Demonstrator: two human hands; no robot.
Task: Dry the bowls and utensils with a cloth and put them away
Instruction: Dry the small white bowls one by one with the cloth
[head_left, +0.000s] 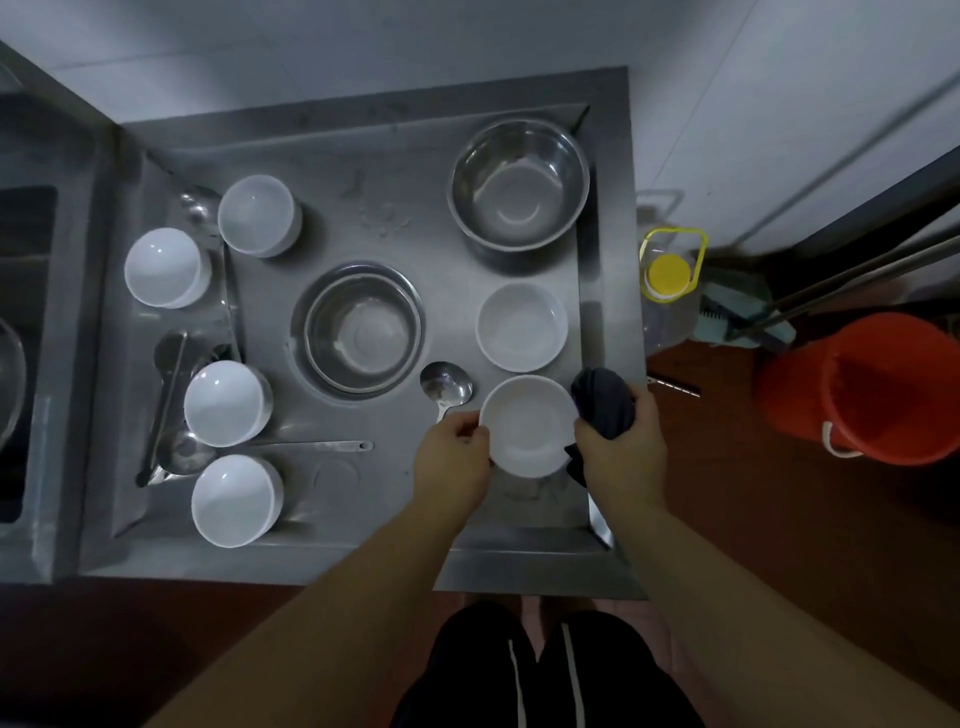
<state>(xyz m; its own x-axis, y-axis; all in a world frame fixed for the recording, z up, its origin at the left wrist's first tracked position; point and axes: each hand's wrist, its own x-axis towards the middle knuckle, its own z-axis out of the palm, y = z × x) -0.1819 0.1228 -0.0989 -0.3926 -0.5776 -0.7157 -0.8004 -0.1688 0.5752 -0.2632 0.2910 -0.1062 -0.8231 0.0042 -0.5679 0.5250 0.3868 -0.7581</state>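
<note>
The person's legs in black trousers with white stripes stand at the bottom edge, and both forearms reach forward over a steel counter. The left hand grips the left rim of a white bowl, thumb curled over the edge. The right hand is closed round a bunched dark cloth, which touches the bowl's right rim. The bowl is upright above the counter's near right corner.

Just behind it sits a second white bowl; to its left lies a ladle. A steel bowl sits mid-counter, a steel basin at the far right. Five white bowls and more ladles line the left side. On the floor to the right stand an oil bottle and a red bucket.
</note>
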